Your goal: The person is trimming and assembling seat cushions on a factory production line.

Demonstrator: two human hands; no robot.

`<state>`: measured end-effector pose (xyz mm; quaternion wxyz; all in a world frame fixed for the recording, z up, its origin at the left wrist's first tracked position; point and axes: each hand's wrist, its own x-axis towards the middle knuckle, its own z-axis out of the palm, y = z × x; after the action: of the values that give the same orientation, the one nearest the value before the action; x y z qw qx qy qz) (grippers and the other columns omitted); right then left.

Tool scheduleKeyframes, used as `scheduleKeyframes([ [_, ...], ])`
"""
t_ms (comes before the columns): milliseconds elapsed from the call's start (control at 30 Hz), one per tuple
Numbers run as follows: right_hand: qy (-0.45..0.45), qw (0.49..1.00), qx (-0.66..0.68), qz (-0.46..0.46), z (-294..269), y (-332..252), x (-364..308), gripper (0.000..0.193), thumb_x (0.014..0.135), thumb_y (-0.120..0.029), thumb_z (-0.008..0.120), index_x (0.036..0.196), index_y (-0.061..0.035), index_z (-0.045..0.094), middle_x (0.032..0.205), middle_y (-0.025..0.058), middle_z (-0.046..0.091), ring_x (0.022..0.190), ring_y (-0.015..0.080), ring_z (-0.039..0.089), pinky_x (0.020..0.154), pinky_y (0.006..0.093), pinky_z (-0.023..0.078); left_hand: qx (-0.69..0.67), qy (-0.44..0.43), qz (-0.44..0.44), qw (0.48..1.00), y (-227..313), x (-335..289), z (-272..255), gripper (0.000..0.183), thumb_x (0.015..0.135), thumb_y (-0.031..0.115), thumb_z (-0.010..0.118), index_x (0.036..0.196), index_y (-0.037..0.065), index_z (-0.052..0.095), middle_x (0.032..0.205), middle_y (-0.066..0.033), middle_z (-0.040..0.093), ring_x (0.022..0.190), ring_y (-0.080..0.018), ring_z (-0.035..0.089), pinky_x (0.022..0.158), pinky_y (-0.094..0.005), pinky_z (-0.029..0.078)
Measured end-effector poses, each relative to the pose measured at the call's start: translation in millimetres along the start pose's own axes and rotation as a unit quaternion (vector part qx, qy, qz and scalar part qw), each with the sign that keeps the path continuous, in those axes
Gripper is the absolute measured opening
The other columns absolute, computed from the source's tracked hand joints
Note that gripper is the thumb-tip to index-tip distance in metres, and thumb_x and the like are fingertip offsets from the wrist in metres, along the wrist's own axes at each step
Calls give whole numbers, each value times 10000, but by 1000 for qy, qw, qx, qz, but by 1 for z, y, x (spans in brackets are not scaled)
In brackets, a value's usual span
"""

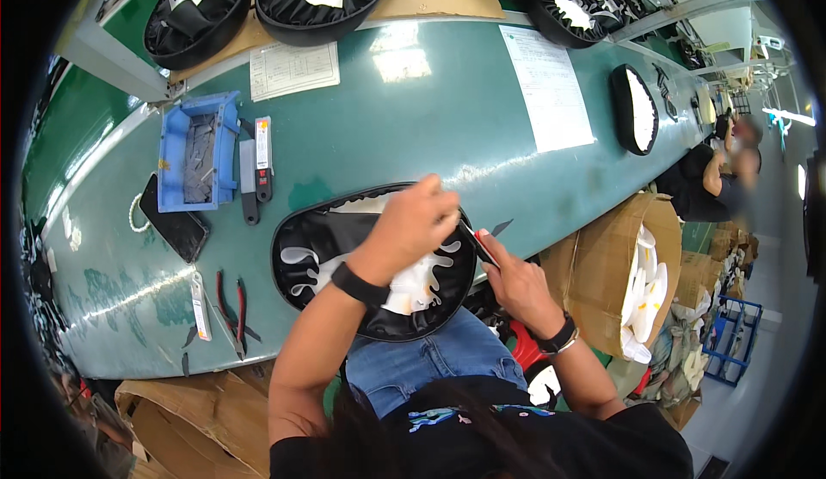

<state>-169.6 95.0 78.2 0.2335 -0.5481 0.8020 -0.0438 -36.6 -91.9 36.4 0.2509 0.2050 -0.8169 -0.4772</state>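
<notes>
An oval black cushion-like part (323, 238) lies across the table's front edge and my lap, its open side up. Gathered black material lines its rim around a white inner shell (413, 290). My left hand (413, 225) reaches over it to the right rim, fingers closed in a pinch; what they grip is hidden. My right hand (520, 288) is closed around a slim black and red tool (484, 253), which looks like a utility knife, against the same rim. Just beyond lies a thin dark scrap (501, 228).
Left on the green table (361, 117) are a blue bin (172, 152) of dark pieces, a flat knife (248, 182), a phone (172, 221) and red-handled pliers (231, 311). Similar black parts (331, 6) stand at the back. A cardboard box (594, 264) is right; a person (710, 173) sits beyond.
</notes>
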Motion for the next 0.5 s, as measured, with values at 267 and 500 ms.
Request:
scheduleKeyframes([
  [267, -6, 994, 98, -46, -15, 11, 14, 512, 900, -174, 574, 1386, -155, 414, 808, 200, 637, 666, 400, 606, 560, 475, 472, 296, -109, 45, 948, -4, -6, 17, 174, 709, 239, 723, 702, 71, 682, 762, -66, 599, 873, -215, 516, 764, -370, 381],
  [500, 15, 997, 40, -72, 9, 20, 10, 578, 892, -185, 608, 1417, -147, 368, 764, 199, 626, 623, 385, 604, 524, 480, 462, -8, -169, 68, 983, -24, 10, 1, 271, 716, 167, 676, 528, 63, 511, 594, -51, 502, 684, -180, 463, 712, -339, 322],
])
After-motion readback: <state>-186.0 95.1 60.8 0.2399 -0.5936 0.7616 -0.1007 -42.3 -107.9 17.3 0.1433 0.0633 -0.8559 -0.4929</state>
